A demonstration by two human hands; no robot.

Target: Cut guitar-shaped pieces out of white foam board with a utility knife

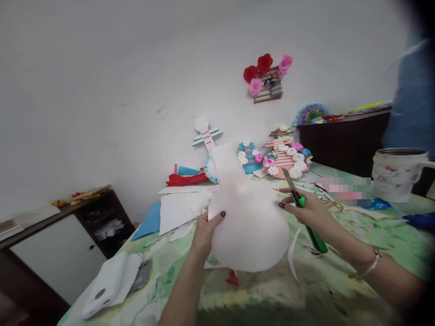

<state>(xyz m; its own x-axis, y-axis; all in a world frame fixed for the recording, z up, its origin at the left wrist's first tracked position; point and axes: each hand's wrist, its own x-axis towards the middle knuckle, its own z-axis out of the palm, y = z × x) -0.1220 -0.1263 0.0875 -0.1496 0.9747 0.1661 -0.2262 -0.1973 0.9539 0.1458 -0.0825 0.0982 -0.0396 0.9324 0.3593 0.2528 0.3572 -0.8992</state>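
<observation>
A white board cutout [249,231], round at the bottom with a straight neck pointing away from me, is held up over the table. My left hand [205,233] grips its left edge, thumb on the front face and the other fingers behind. In my right hand [307,213] is a green utility knife [314,237], its blade out and pointing up and away. That hand is just off the cutout's right edge; whether its fingertips touch the edge I cannot tell. A curved white offcut [292,256] lies below the knife, and a red scrap [233,278] shows under the cutout.
Finished flower-decorated crafts [285,158] stand against the wall. White sheets [181,210] and red material [186,179] lie back left. A white device [110,280] and a phone [141,274] are at the front left. A white mug [396,176] stands at the right.
</observation>
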